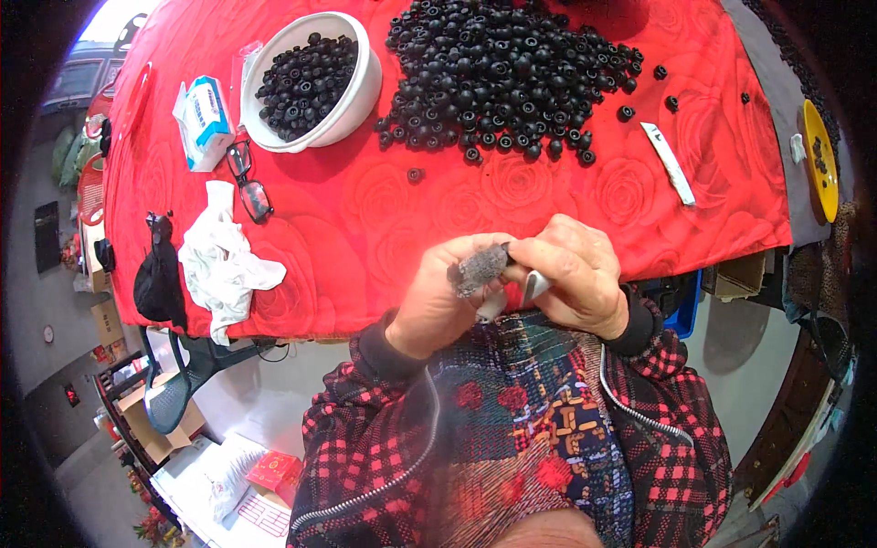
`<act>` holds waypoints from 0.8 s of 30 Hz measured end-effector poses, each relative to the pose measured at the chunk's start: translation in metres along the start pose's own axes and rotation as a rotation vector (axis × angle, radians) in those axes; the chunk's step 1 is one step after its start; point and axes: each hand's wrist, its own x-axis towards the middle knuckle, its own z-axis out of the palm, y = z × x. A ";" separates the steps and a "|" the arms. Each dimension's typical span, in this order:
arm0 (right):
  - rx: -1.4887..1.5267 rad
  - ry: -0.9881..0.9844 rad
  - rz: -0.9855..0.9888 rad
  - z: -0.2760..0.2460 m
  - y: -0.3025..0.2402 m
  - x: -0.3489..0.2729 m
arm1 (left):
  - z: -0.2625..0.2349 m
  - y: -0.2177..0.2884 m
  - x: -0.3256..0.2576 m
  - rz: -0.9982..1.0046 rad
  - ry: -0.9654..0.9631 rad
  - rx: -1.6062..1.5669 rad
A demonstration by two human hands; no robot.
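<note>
Both my hands meet just over the near edge of the red table. My left hand (437,297) is closed around a small grey, rough-textured piece (482,268), which sticks up between thumb and fingers. Against its dark far end press the fingertips of my right hand (580,279), closed in a pinch. A pale, wedge-shaped piece (537,285) juts out below the right fingers; its kind does not show. Another whitish bit (491,307) peeks out under the left fingers, mostly hidden. Beyond the hands a large heap of small black round parts (512,78) with hollow centres covers the table.
A white bowl (361,100) of similar black parts stands at the far left. Nearby lie a blue-and-white packet (206,119), eyeglasses (254,196), a white cloth (224,256) and a black pouch-like item (160,274). To the right are a white strip-shaped tool (669,164) and a yellow tray (811,137).
</note>
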 end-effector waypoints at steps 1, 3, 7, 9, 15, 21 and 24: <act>0.051 -0.018 0.058 -0.002 -0.005 0.004 | -0.002 -0.002 -0.003 0.006 0.041 -0.023; 0.132 -0.048 0.193 -0.013 -0.016 0.016 | 0.001 0.001 -0.005 0.035 0.080 0.034; 0.143 -0.129 0.351 -0.015 -0.010 0.009 | 0.004 0.000 -0.005 0.099 0.131 0.175; 0.128 -0.142 0.390 -0.014 -0.010 0.010 | 0.006 0.002 -0.006 0.110 0.142 0.239; 0.096 -0.138 0.388 -0.011 -0.005 0.008 | 0.004 0.004 -0.003 0.090 0.144 0.312; 0.111 -0.164 0.388 -0.011 -0.001 0.007 | 0.008 0.005 -0.002 0.109 0.167 0.347; 0.120 -0.186 0.387 -0.012 0.002 0.007 | 0.005 0.005 -0.001 0.089 0.165 0.324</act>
